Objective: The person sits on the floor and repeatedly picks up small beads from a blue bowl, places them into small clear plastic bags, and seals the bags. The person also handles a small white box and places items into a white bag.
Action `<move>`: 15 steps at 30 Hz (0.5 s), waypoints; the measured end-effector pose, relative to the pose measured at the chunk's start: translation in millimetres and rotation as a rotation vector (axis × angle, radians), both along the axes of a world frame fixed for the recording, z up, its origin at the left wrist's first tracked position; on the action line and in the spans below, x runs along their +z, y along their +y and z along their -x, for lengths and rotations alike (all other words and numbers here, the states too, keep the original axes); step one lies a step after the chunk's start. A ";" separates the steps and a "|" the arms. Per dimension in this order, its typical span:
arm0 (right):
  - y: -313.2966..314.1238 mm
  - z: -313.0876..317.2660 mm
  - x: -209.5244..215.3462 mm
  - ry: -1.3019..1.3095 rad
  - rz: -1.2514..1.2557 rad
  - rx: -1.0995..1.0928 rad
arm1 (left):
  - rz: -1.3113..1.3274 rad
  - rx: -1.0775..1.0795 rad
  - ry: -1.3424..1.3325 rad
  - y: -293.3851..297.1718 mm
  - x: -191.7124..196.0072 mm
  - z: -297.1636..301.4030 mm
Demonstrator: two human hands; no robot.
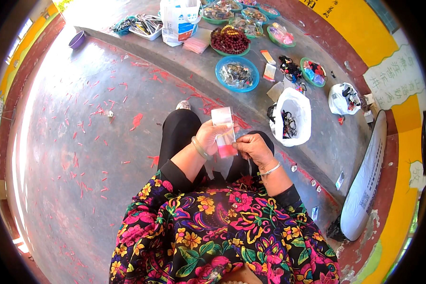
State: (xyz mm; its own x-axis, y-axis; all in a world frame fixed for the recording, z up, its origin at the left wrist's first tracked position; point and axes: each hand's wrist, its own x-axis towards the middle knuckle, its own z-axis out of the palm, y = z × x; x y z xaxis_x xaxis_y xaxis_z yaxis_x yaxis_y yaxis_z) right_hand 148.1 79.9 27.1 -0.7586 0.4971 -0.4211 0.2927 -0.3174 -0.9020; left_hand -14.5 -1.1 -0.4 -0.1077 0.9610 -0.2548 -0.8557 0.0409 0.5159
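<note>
Over the lap, the left hand (210, 136) grips a small clear packet (224, 131) with a pink lower end, held upright. Just beside it, the right hand (253, 147) pinches the packet's lower edge, near a white bag (296, 116) on the concrete ledge (194, 66).

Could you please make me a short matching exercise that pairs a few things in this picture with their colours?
Things:
1. bowl nearest the white bag on the ledge
2. small bowl alone on the floor at far left
3. beads heaped in a green bowl
4. bangle on the left hand holding the small packet

Colours:
A. purple
B. dark red
C. pale green
D. blue

Pairs: 1-D, 2-A, 3-B, 4-C
</note>
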 end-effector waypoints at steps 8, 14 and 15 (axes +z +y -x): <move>4.5 -4.8 -4.9 0.077 0.029 -0.079 | 0.003 -0.163 0.039 1.0 4.1 -2.5; 3.7 -1.7 -8.6 0.087 0.053 -0.074 | 0.070 -0.083 0.126 -1.9 -0.1 -7.0; 3.7 -1.0 -7.5 0.085 0.051 -0.066 | 0.095 -0.061 0.135 -1.0 -1.1 -7.4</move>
State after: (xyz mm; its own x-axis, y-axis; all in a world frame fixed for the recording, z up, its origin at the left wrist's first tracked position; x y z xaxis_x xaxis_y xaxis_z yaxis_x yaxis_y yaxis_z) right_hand 149.2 83.6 19.6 -0.7587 0.5268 -0.3831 0.1931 -0.3797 -0.9047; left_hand -7.1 -2.0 -1.4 -0.0891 0.9392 -0.3316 -0.7734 0.1446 0.6172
